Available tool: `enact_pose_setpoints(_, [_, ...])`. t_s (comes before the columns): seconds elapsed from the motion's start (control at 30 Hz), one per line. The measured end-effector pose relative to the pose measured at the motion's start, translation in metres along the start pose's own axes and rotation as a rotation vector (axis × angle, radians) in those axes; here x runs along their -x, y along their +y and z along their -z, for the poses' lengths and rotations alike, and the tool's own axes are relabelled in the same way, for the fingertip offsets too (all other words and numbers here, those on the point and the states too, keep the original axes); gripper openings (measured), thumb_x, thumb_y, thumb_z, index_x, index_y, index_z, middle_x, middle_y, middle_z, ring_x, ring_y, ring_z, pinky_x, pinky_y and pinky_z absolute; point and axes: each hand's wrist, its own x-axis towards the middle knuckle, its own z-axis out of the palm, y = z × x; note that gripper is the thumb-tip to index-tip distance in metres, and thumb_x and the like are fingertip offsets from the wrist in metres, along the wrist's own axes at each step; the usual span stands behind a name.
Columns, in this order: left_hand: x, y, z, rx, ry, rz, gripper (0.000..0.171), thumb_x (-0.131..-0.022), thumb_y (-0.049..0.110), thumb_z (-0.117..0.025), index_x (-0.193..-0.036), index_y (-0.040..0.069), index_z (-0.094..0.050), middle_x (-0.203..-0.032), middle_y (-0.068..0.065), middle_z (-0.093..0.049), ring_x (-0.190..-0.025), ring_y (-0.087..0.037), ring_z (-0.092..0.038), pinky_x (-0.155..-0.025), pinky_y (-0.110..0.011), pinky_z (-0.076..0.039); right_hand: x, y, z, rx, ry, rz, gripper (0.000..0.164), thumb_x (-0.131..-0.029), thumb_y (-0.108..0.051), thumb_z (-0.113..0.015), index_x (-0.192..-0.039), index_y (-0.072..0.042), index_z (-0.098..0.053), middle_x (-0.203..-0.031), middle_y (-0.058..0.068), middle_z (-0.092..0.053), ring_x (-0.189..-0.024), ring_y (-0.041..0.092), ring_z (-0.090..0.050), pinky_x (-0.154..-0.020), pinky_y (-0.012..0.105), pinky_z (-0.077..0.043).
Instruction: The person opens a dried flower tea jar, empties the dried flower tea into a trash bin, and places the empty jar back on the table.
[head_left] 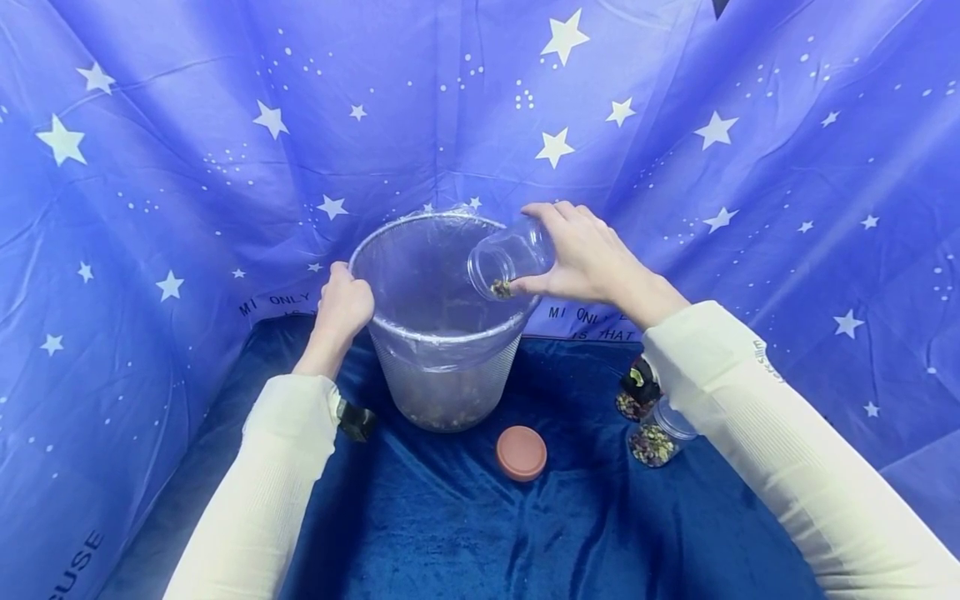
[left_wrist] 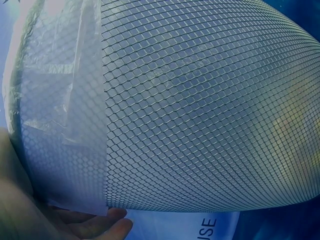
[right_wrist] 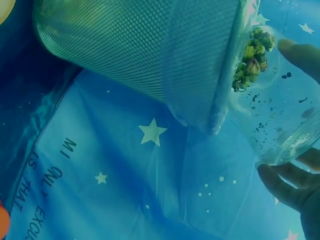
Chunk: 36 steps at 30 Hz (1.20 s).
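Observation:
A silvery mesh wastebasket (head_left: 450, 383), lined with a clear plastic bag (left_wrist: 60, 115), stands upright on the cloth. My left hand (head_left: 345, 304) grips its rim on the left side, over the folded bag edge. In my right hand (head_left: 592, 254) is a clear jar (head_left: 525, 242), tilted with its mouth over the right part of the basket's opening. Dried flower buds (right_wrist: 255, 60) lie at the jar's mouth, and dark crumbs cling to its inner wall. More bits show dimly through the mesh at the basket's bottom.
A round pinkish-orange lid (head_left: 521, 453) lies on the dark blue cloth (head_left: 435, 517) in front of the basket. To the right, partly behind my right forearm, is a jar of dried buds (head_left: 654, 444) beside more dried material (head_left: 632, 407). A starry blue curtain (head_left: 435, 108) hangs behind.

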Motion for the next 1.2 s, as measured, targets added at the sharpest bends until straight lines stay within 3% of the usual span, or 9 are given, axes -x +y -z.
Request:
enact_pose_setpoints(0.4, [-0.0004,0.0002,-0.0004,0.008,-0.01,0.001,0.058,-0.094,0.015,-0.025,-0.149,0.001,-0.025,-0.151,-0.026,-0.039,-0.141,-0.046,-0.034,-0.116,-0.057,-0.027,-0.0015,-0.0036,0.002,-0.038,-0.049,-0.168,0.1,-0.076,-0.073,-0.065,-0.148,-0.008,-0.038,-0.137,0.023,-0.054,-0.125,0.042,-0.052,-0.105,0.059,-0.039])
enact_pose_setpoints(0.73, [-0.0004,-0.0006,-0.0008,0.018,0.014,-0.003,0.053,-0.093,0.015,-0.026,-0.144,0.001,-0.032,-0.147,-0.026,-0.044,-0.139,-0.046,-0.037,-0.115,-0.057,-0.029,-0.002,-0.0032,-0.0007,-0.06,-0.031,-0.162,0.102,-0.075,-0.073,-0.067,-0.147,-0.006,-0.038,-0.136,0.022,-0.055,-0.123,0.04,-0.054,-0.102,0.057,-0.042])
enact_pose_setpoints(1.0, [-0.0007,-0.0007,-0.001,0.02,0.016,-0.009,0.053,-0.093,0.016,-0.026,-0.144,0.002,-0.033,-0.146,-0.026,-0.045,-0.138,-0.046,-0.038,-0.114,-0.057,-0.03,-0.0001,-0.0021,-0.0018,-0.054,-0.011,-0.178,0.099,-0.074,-0.074,-0.066,-0.141,-0.006,-0.042,-0.127,0.022,-0.057,-0.109,0.039,-0.06,-0.091,0.055,-0.049])
enact_pose_setpoints(1.2, [-0.0014,-0.0016,-0.0009,0.018,0.01,-0.006,0.054,-0.093,0.016,-0.026,-0.145,0.002,-0.031,-0.148,-0.026,-0.043,-0.139,-0.046,-0.037,-0.114,-0.057,-0.029,0.001,-0.0021,-0.0022,-0.124,-0.033,-0.207,0.1,-0.075,-0.074,-0.065,-0.144,-0.007,-0.039,-0.132,0.022,-0.053,-0.112,0.038,-0.057,-0.093,0.057,-0.047])
